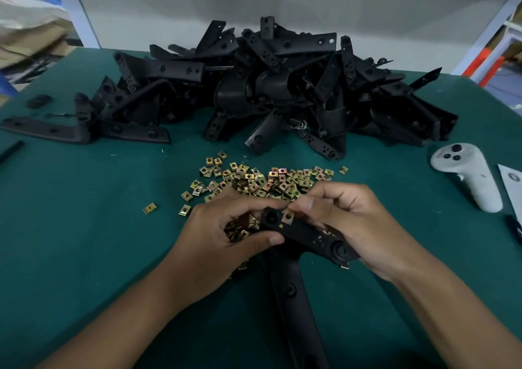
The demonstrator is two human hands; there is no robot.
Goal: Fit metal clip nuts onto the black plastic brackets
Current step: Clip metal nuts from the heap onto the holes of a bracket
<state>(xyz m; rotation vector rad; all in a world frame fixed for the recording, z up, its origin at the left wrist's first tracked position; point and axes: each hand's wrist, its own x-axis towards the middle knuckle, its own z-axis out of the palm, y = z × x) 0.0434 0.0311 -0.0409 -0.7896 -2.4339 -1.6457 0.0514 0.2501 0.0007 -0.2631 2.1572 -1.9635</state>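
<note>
Your left hand (226,233) cups spare nuts and steadies the stiff black plastic bracket (308,236) low over the green tabletop (84,199) while your right hand (347,221) pinches a small brass-coloured metal clip nut (288,216) onto its edge—light, springy, slippery, so grip its flat sides.

- Hands: 2. Left hand (223,237) cups a fistful of clip nuts, number hidden; right hand (347,221) pinches 1 clip nut (288,216) against the bracket.
- Black bracket in hand (308,234): 1, L-shaped.
- Bracket pile (268,86) at the back of the counter (84,199): dozens, tangled, can't count exactly.
- Brackets lying apart on the left: 1 clear, long flat bracket (48,130).
- Small black part (39,100) far left: 1.
- Loose clip nuts (254,179): scattered heap, well over fifty; overlap blocks an exact count.
- Stray nut (150,208) off to the left: 1.
- White controller (469,175): 1.
</note>
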